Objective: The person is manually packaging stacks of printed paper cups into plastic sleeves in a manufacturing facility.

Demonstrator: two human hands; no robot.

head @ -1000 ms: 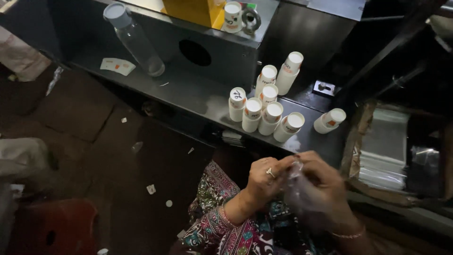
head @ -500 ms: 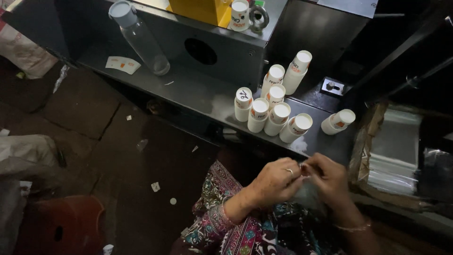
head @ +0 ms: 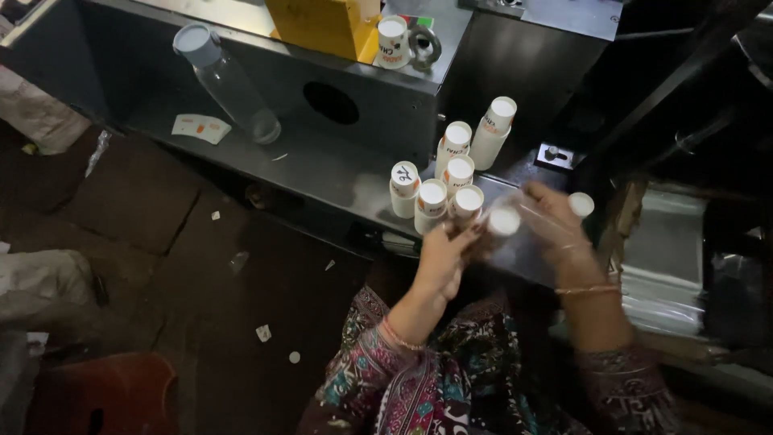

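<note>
Dark metal bench (head: 322, 173) up top, stacks of white paper cups (head: 431, 205) bunched near its front edge. My left hand (head: 441, 262) curls its fingers around the nearest stack (head: 467, 205); my right hand (head: 555, 221) pinches a blurry clear plastic bag (head: 523, 242). Cups look light and crushable, so I'd grip the sides gently.

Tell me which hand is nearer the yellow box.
Left. The left hand is at the front of the cup stacks, below the yellow box on the machine top. The right hand is farther right, holding a clear bag.
</note>
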